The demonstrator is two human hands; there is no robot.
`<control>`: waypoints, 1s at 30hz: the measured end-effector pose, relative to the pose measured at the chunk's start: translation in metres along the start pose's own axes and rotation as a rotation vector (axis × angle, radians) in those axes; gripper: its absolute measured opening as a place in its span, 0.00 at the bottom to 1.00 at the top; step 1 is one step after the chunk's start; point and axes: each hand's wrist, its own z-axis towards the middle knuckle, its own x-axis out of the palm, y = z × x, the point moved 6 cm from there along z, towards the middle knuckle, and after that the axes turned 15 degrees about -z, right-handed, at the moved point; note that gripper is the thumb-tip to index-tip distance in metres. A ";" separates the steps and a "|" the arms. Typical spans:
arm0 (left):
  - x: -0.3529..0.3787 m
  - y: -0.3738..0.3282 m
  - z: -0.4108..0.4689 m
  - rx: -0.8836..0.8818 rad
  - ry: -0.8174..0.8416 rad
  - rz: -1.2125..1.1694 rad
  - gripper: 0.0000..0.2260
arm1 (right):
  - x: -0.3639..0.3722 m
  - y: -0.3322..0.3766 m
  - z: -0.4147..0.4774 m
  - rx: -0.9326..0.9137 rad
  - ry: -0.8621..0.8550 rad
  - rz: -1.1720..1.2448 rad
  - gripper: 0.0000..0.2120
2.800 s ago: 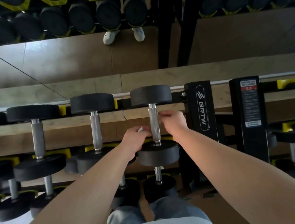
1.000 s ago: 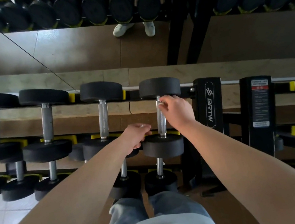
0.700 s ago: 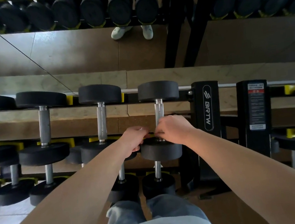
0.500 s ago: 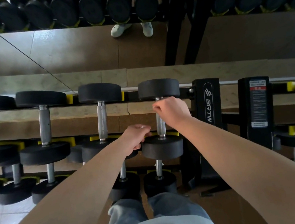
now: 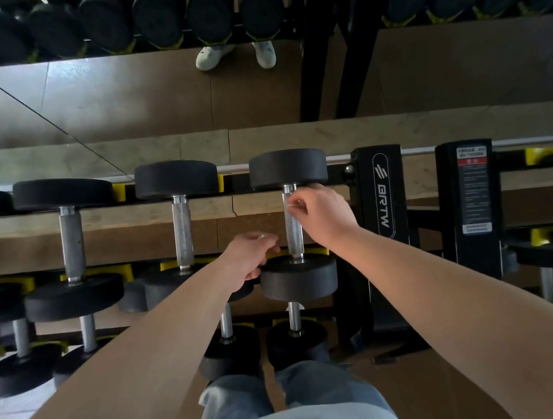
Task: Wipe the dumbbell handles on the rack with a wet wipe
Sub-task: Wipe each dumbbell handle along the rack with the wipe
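Head view: right hand [image 5: 324,219] is pinching white wet wipe [image 5: 290,203] on knurled steel dumbbell handle [image 5: 295,238]; left hand [image 5: 249,259] is gripping white scrap [image 5: 261,235].

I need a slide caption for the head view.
Right hand pinches the knurled steel handle of a black round-headed dumbbell.

This is a gym's free-weight area. A tiered rack [image 5: 236,183] is stocked with rows of black round-headed dumbbells [image 5: 175,179], whose knurled steel handles [image 5: 72,243] are laid between yellow cradles [image 5: 118,192]. A brand logo is printed on one black upright [image 5: 372,250], and a warning label [image 5: 475,186] is stuck on the next. Behind the rack a wall mirror [image 5: 118,100] is mounted, in which more dumbbells and a pair of white shoes [image 5: 233,55] are reflected.
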 end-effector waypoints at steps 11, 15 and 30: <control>0.010 -0.003 -0.001 -0.013 0.012 0.069 0.09 | 0.037 -0.016 -0.025 0.163 0.186 0.316 0.03; 0.007 -0.004 0.001 -0.051 -0.015 0.079 0.06 | 0.020 -0.020 0.007 0.336 0.025 0.519 0.05; 0.012 -0.012 0.013 -0.013 0.041 0.139 0.09 | 0.047 -0.025 -0.019 0.468 0.209 0.723 0.04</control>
